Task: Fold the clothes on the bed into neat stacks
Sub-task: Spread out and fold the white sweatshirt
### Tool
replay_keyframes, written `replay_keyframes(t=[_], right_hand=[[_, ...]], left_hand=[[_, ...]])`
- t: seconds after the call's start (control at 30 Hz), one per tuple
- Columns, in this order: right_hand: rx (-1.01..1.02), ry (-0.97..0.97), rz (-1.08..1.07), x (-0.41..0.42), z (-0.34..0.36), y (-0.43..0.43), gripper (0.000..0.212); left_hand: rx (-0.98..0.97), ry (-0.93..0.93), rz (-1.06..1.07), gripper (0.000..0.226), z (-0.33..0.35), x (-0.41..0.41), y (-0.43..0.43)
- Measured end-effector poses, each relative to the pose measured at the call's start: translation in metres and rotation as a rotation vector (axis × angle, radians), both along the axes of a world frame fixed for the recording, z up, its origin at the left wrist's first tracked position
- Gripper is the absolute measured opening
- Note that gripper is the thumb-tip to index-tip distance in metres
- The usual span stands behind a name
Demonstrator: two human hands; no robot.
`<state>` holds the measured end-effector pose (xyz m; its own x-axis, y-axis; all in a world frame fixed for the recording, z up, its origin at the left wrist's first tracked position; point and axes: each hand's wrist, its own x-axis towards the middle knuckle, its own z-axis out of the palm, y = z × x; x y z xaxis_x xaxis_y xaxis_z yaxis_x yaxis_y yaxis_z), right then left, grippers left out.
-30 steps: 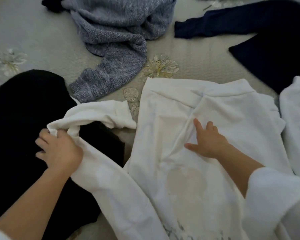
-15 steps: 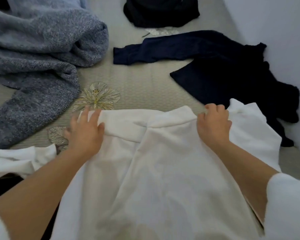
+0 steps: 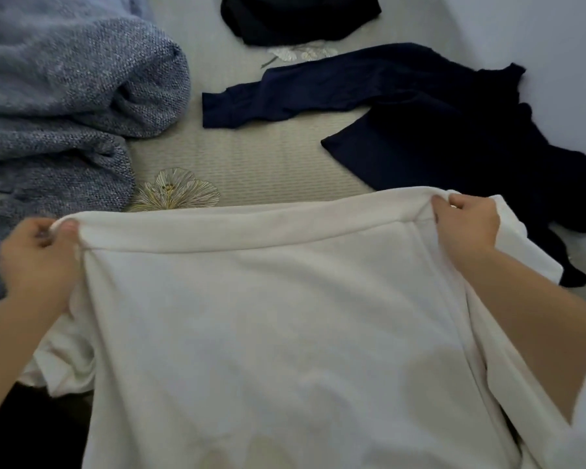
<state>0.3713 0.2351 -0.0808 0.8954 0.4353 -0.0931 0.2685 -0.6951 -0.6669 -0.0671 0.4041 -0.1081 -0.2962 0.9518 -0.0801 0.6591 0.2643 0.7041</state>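
I have the white top (image 3: 251, 316) lying across the near part of the bed (image 3: 268, 170), with its banded edge pulled straight between the two hands. The right hand (image 3: 464, 225) grips the band's right corner, fingers and thumb curled shut on the cloth. The left hand (image 3: 38, 262) is smeared by blur, so I can only say it seems to pinch the left corner between thumb and curled fingers (the cloth bunches up there).

Just beyond the white top's left corner lies a grey-blue knit sweater (image 3: 65, 113) in a loose heap. Beyond its right corner sprawls a navy top (image 3: 437, 140), one sleeve stretched toward the sweater. Farther past the white top sits a black garment (image 3: 298, 18). An embroidered flower (image 3: 176, 191) on the bedcover shows just beyond the band, and a dark cloth (image 3: 31, 434) lies at the white top's near-left side.
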Motion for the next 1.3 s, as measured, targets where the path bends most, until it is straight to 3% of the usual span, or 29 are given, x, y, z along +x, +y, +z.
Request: replay_keyframes(t=[0.1, 0.17, 0.23, 0.3, 0.37, 0.43, 0.53, 0.6, 0.67, 0.73, 0.87, 1.0, 1.13, 1.2, 1.3], right_hand=[[0.190, 0.249, -0.159, -0.007, -0.006, 0.010, 0.016], [0.298, 0.299, -0.211, -0.005, -0.010, 0.016, 0.015], [0.360, 0.355, -0.161, -0.002, -0.012, 0.019, 0.018], [0.339, 0.446, -0.057, -0.004, -0.014, 0.016, 0.028], [0.130, 0.343, 0.132, -0.013, -0.015, 0.007, 0.053], [-0.006, 0.049, 0.377, -0.029, -0.017, -0.004, 0.062], [-0.155, -0.228, 0.491, -0.050, -0.024, -0.009, 0.056], [-0.357, -0.216, 0.415, -0.056, -0.030, -0.007, 0.055], [-0.430, -0.190, 0.401, -0.051, -0.035, -0.004, 0.035], [-0.370, -0.195, 0.382, -0.042, -0.038, -0.001, 0.021], [-0.264, -0.235, 0.231, -0.035, -0.034, -0.004, 0.024], [-0.391, -0.298, 0.424, -0.058, -0.040, -0.025, 0.046], [-0.412, -0.326, 0.677, -0.115, -0.050, -0.085, 0.071], [-0.453, -0.342, 0.774, -0.139, -0.060, -0.126, 0.071], [-0.478, -0.345, 0.807, -0.159, -0.067, -0.175, 0.066]], left_hand=[[0.059, -0.060, 0.076, 0.027, -0.001, 0.007, 0.008], [0.045, -0.072, 0.213, 0.015, -0.021, -0.007, 0.032], [0.082, -0.127, 0.284, 0.021, -0.032, -0.012, 0.046], [0.064, -0.214, 0.202, 0.032, -0.017, 0.001, 0.035], [0.008, -0.242, 0.103, 0.038, -0.011, 0.010, 0.025], [-0.067, -0.184, 0.068, 0.048, -0.011, 0.009, 0.019], [-0.187, -0.258, 0.157, 0.044, -0.006, 0.006, 0.012], [-0.294, -0.315, 0.199, 0.032, -0.002, 0.004, 0.004], [-0.327, -0.301, 0.107, 0.018, 0.002, 0.003, -0.006], [-0.202, -0.236, 0.032, 0.007, 0.007, 0.004, -0.009], [0.036, -0.146, -0.003, 0.015, 0.008, 0.012, -0.013], [0.007, 0.191, -0.168, 0.056, -0.009, 0.021, -0.042], [0.176, 0.501, -0.605, 0.056, -0.019, 0.028, -0.129], [0.133, 0.570, -0.771, 0.057, -0.030, 0.024, -0.186], [-0.022, 0.583, -0.847, 0.059, -0.039, 0.013, -0.261]])
